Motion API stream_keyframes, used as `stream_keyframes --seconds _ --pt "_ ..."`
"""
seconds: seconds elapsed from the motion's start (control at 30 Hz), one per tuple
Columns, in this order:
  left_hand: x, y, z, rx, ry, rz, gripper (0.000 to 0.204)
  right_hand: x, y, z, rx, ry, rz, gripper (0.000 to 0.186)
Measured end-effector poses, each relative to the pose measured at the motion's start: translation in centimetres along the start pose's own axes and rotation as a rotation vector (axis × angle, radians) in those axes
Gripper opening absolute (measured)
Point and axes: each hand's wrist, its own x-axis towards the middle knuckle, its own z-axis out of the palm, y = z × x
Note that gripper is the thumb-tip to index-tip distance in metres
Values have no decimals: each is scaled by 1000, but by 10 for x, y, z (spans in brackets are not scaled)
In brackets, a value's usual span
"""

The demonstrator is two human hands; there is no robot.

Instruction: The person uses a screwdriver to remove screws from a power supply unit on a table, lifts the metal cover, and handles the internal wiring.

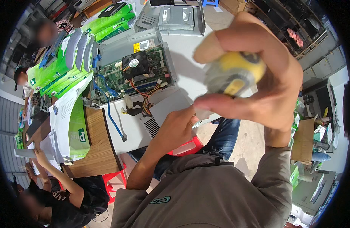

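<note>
Starting at the far left, another person in a dark top is seen at the wooden counter, an arm stretched toward white papers. Just right of that, green and white packages are stacked along the counter's edge, with grey drive-like parts leaned in a row above them. Next, an opened computer case is laid flat on the counter; its green circuit board is exposed, a black fan is seated on it, and a blue cable is draped down over the case's white side. Toward the middle, the left hand is pressed against the lower right corner of the case; whether its fingers are curled or spread cannot be told, since the back of the hand hides them. Further right, close to the camera and blurred, the right hand is raised well above the counter, its thumb and fingers closed around a yellow screwdriver handle with a grey collar. At the far right, a cardboard box and cluttered shelves are seen on the floor side.
</note>
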Motion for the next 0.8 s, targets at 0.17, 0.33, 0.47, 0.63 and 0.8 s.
stream_keyframes --seconds 0.17,0.33,0.47,0.63,0.8 --pt "-2 8 0 71 20 45 63 -8 -4 -6 -261 60 25 68" --pt "-7 3 1 446 52 -4 87 -12 8 -5 32 34 -36 56" --pt "4 6 -6 393 24 -68 81 -2 24 -7 394 -101 -10 46" --pt "7 2 8 108 -24 -152 56 -2 37 -9 663 -129 -142 43" --pt "3 9 -6 339 96 -62 51 -12 21 15 -33 173 -173 66"
